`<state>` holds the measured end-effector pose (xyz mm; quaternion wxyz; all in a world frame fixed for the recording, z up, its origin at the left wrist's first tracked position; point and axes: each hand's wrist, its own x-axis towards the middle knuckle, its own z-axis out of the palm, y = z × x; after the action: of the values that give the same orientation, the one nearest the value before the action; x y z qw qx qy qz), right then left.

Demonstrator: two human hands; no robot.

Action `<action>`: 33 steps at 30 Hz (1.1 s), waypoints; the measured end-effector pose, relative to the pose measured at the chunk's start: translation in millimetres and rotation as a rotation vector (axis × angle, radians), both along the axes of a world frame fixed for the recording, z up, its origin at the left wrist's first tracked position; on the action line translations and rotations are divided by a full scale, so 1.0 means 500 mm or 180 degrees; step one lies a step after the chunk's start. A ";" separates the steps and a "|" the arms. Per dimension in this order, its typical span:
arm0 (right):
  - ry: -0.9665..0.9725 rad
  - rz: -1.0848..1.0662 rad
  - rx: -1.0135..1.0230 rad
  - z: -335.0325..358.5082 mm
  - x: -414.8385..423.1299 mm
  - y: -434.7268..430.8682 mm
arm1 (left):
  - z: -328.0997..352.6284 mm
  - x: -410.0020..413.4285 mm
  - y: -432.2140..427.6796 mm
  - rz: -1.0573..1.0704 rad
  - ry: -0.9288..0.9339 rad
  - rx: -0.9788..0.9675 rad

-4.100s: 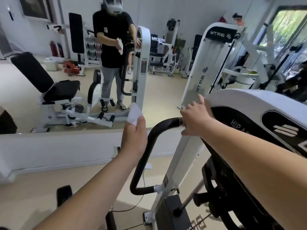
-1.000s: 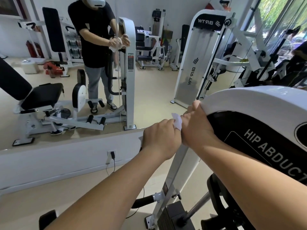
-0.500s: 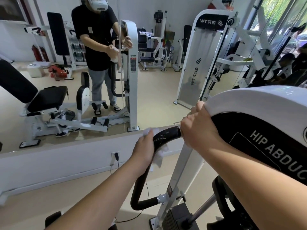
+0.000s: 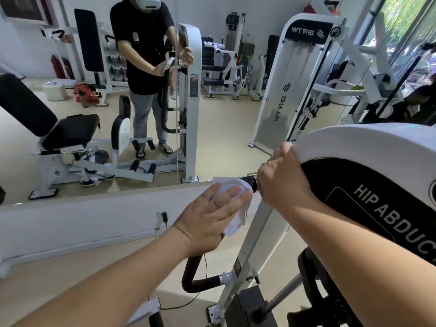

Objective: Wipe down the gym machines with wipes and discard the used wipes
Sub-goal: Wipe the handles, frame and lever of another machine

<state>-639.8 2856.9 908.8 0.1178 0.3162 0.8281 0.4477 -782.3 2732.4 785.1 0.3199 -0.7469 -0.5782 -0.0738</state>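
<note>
A white hip abduction machine (image 4: 368, 147) fills the right side, with a curved black handle bar (image 4: 193, 277) on its white upright (image 4: 257, 232). My left hand (image 4: 212, 215) grips the upper part of that bar through a white wipe (image 4: 233, 204), which is wrapped around the bar. Only a short black stub of the bar's top end shows between my hands. My right hand (image 4: 283, 178) curls over the front edge of the machine's white shroud.
A large wall mirror (image 4: 141, 114) ahead reflects a person wiping the same machine, a black-padded seat (image 4: 70, 133), other white machines (image 4: 297, 79) and beige floor. A low white wall ledge (image 4: 94, 218) with a plugged socket (image 4: 164, 217) runs below the mirror.
My left hand has slid with the wipe up the black bar toward its top end and now lies close to my right hand. My right hand has stayed on the shroud edge.
</note>
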 end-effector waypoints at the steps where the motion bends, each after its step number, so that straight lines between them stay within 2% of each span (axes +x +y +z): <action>1: 0.0037 -0.0041 0.0071 -0.001 0.001 0.004 | 0.019 -0.020 0.006 -0.0148 0.0129 -0.0067; 4: 0.0026 -0.0026 -0.0027 -0.005 -0.001 0.004 | 0.063 -0.021 0.035 -0.0449 0.0134 -0.0160; 8: 0.0084 -0.0031 -0.0053 -0.004 -0.003 0.008 | 0.056 0.041 0.037 -0.0422 -0.0963 0.0200; 10: 0.0115 -0.0027 -0.0043 -0.007 -0.003 0.008 | 0.031 0.048 0.016 -0.0340 -0.1315 0.0347; 14: 0.0261 0.0052 0.0051 -0.011 -0.002 0.012 | -0.038 0.018 -0.049 0.0018 -0.1666 -0.0116; 17: 0.0230 0.0050 0.0016 -0.008 0.000 0.012 | -0.081 0.026 -0.098 -0.0100 -0.2135 -0.0190; 18: 0.0221 0.0055 0.0007 -0.007 0.000 0.010 | -0.077 0.037 -0.112 -0.0160 -0.2586 -0.0111; 19: 0.0214 0.0058 0.0007 -0.006 0.000 0.008 | -0.064 0.050 -0.123 -0.0109 -0.3274 0.0034; 22: 0.0213 0.0051 0.0016 -0.004 0.001 0.006 | 0.029 0.074 -0.113 0.0896 -0.6006 0.0718; 23: 0.0195 0.0052 0.0035 -0.004 0.001 0.005 | 0.058 0.062 -0.093 0.1283 -0.6542 0.0921; 24: 0.0179 0.0037 0.0053 -0.004 0.001 0.005 | 0.089 0.050 -0.074 0.1459 -0.6666 0.0976; 25: 0.0175 0.0019 0.0066 -0.004 0.000 0.005 | 0.118 0.038 -0.054 0.1467 -0.6433 0.0940; 26: 0.0174 0.0001 0.0061 -0.003 -0.001 0.006 | 0.142 0.030 -0.033 0.1381 -0.5903 0.0890; 29: 0.0158 -0.0020 -0.0048 -0.004 -0.002 0.008 | 0.176 0.055 0.032 0.0941 -0.3964 0.0385; 31: 0.0030 -0.0039 -0.0025 -0.006 -0.002 0.009 | 0.159 0.103 0.054 0.0792 -0.3198 -0.0028; 33: -0.0119 -0.0085 0.0110 -0.006 -0.001 0.008 | 0.128 0.121 0.063 0.0981 -0.2806 0.0095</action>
<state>-640.4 2861.1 905.8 0.1337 0.3208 0.8136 0.4662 -721.5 2763.8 848.9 0.0616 -0.5449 -0.7621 -0.3441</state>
